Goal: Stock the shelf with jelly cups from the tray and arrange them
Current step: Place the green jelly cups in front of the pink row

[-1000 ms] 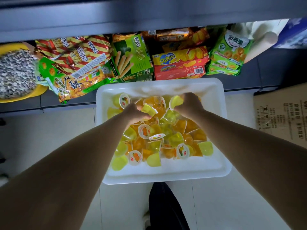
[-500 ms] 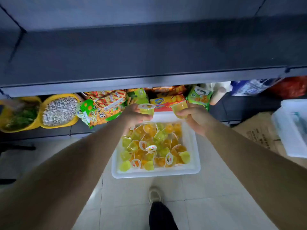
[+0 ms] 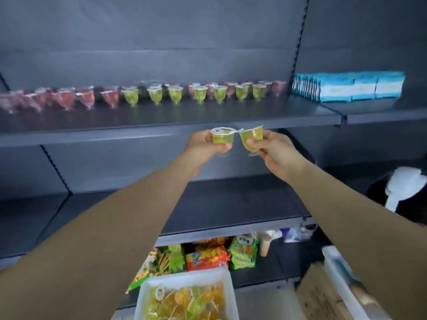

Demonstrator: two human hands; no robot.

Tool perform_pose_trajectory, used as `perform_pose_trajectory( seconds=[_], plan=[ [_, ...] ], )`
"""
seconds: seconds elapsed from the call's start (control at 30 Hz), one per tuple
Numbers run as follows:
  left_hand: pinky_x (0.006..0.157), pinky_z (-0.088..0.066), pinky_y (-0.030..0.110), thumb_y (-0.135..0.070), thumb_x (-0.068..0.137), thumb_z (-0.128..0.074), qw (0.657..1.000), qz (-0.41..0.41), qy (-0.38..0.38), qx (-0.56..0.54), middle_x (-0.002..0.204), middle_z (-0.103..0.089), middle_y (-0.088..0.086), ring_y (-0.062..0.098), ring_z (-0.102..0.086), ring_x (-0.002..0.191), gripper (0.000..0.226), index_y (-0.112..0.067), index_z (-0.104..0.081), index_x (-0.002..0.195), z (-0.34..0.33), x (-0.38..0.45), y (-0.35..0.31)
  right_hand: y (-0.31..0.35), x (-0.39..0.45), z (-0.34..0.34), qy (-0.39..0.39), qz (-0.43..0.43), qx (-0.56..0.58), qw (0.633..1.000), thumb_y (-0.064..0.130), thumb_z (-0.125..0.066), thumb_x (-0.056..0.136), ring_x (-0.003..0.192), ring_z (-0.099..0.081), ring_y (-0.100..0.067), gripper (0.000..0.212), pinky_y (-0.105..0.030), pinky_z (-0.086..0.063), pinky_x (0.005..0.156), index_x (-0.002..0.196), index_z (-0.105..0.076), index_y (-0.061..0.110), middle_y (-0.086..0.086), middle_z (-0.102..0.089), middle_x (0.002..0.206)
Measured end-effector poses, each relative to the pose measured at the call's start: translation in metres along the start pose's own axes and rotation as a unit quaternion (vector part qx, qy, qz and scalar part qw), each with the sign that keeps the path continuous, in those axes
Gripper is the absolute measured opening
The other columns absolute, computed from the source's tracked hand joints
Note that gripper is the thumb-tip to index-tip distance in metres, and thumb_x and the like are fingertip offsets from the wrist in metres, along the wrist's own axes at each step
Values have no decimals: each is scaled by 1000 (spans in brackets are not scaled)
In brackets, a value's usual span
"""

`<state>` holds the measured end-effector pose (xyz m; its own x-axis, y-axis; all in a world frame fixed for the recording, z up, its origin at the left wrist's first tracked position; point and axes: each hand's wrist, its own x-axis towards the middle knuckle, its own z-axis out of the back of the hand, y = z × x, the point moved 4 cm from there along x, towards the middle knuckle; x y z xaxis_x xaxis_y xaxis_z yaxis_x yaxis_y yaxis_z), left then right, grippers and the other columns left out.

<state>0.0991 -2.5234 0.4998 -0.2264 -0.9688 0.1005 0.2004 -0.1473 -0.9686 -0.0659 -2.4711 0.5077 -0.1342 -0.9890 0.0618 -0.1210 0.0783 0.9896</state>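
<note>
Two green jelly cups are held up in front of the dark shelf, one in each hand. The left hand curls its fingers round the left cup, whose sealed lid with a fruit print faces partly toward the camera. The right hand pinches the right cup between thumb and fingers, with the cup tilted to the left so that its clear foot points down and to the right. The lid edges of the two cups meet or nearly meet; the blur hides which. Both cups hang just below the front edge of the shelf board and are not yet set on it.

On that shelf stands a row of jelly cups: the red cups fill the left part and the green cups run along the middle, with more red ones behind them. Just right of the row, past the upright, stands a stack of blue and white packs.

At the lower edge lies the white tray, filled with yellow and orange jelly cups. Behind it, on the lowest shelf, sit the snack packets in green, red and orange. A cardboard box lies to the right of the tray.
</note>
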Motion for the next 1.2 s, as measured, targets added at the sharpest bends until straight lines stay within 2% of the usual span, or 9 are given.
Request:
perform_pose_trajectory(
  seconds=[0.17,0.27,0.33,0.4,0.47,0.6,0.77,0.9,1.2],
  plan=[
    [72,-45,15,-7,74,-76,996,-69,-49,7,93,-69,1,9,-60,78,28,-7,-65,100,-38,89,-69,66,79,52,-41,54,-5,998,-9,-66,80,103,-64,-20,42,-29,-45,99,118,-56,3,-6,-67,108],
    [77,-46,15,-11,73,-78,994,-68,-83,0,104,-67,0,11,-62,90,37,-5,-62,107,-70,148,-80,76,135,93,-62,67,-28,995,-10,-69,77,102,-64,-25,32,-42,-47,99,101,-62,9,-5,-69,100],
    [85,-44,23,-13,73,-78,993,-51,-104,-8,107,-64,-4,14,-60,98,36,-10,-58,103,-96,181,-77,74,173,123,-86,60,-47,993,-12,-68,76,90,-65,-21,33,-37,-54,88,98,-61,11,-6,-69,99],
    [84,-43,24,-10,75,-77,993,-36,-115,-10,101,-62,-5,14,-59,96,36,-21,-55,101,-124,211,-69,69,207,152,-115,51,-70,990,-12,-69,76,80,-64,-15,39,-25,-54,69,109,-60,7,-7,-68,102],
    [86,-47,27,-7,74,-77,994,-24,-109,-6,103,-67,0,18,-63,99,36,-15,-63,106,-153,241,-58,59,240,180,-139,39,-80,986,-11,-69,77,80,-63,-15,39,-20,-50,61,110,-60,6,-8,-67,104],
    [87,-49,28,-6,73,-77,995,-4,-94,24,107,-68,3,18,-63,98,35,-12,-65,106,-197,291,-42,29,294,220,-171,10,-71,983,-11,-68,78,83,-62,-21,37,-29,-53,72,109,-56,6,-11,-65,105],
    [82,-44,25,-15,77,-75,991,-3,-119,67,112,-66,3,20,-60,103,36,-12,-64,111,-219,351,-43,24,349,234,-163,31,-114,980,-4,-68,81,85,-61,-15,37,-21,-49,66,114,-58,8,-5,-65,104],
    [90,-44,29,-16,81,-72,986,10,-146,74,121,-62,5,23,-57,113,41,-11,-59,120,-227,380,-43,24,382,241,-172,28,-126,977,-1,-67,83,92,-61,-16,37,-18,-46,66,117,-57,11,-3,-64,106],
    [92,-44,30,-19,82,-71,984,19,-148,93,123,-61,3,22,-55,115,44,-14,-56,123,-229,392,-39,22,403,248,-189,20,-150,970,-1,-67,83,94,-57,-14,38,-13,-41,61,118,-58,12,0,-62,105]
  ],
)
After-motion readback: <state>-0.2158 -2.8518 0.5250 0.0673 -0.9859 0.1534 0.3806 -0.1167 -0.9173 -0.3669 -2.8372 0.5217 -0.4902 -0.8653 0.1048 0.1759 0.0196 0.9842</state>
